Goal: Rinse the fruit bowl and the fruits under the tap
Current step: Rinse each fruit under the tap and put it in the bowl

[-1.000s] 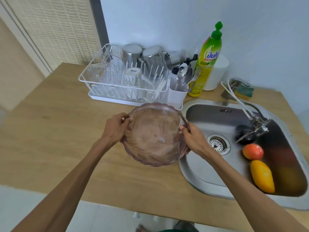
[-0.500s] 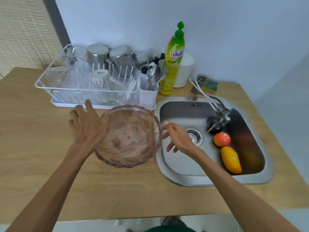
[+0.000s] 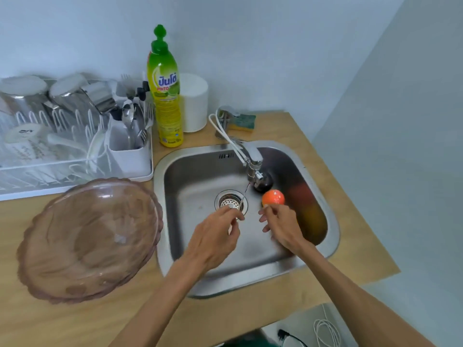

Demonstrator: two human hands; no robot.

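Both hands hover over the sink, empty. The left hand has fingers loosely curled under the thin water stream; the right hand has fingers slightly spread, just beside the orange-red fruit. A dark fruit sits half hidden behind the tap; anything beneath the right hand is hidden. The fruit bowl rests on the counter, left of the sink.

Pinkish bowl (orange-red fruit)

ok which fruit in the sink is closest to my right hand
The round orange-red fruit, just beyond your right hand. The dark round fruit sits farther back under the tap.
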